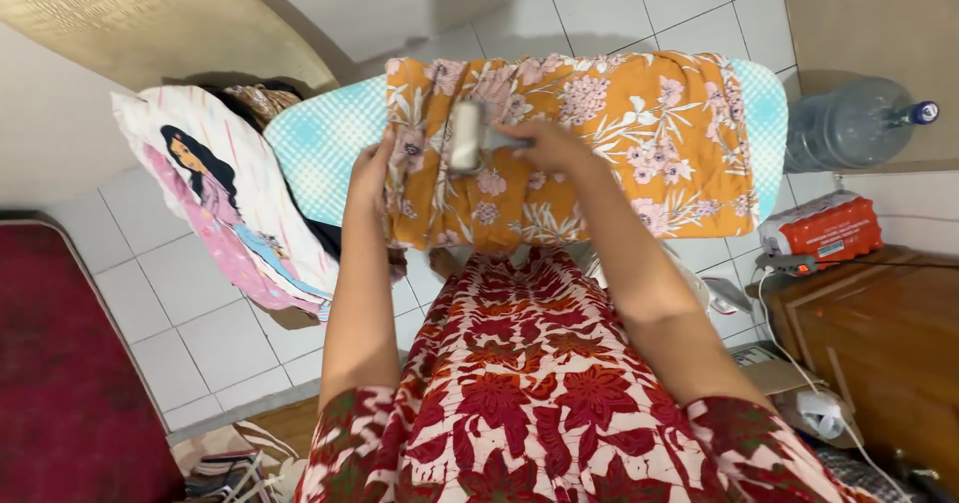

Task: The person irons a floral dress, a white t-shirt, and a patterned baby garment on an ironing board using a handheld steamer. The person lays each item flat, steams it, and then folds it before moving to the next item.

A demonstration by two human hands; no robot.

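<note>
While the left hand (372, 168) presses flat, fingers spread, on the orange floral cloth (599, 153), the right hand (544, 143) grips an iron (466, 135) with closed fingers.

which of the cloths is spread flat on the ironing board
The orange floral cloth, lying under both hands and the iron. The white cloth with a cartoon figure hangs in a heap off the board's end instead.

An orange cloth (599, 153) with pink and white flowers covers a board (325, 143) checked turquoise and white. At the board's left end hangs a white and pink printed cloth (225, 198).
</note>
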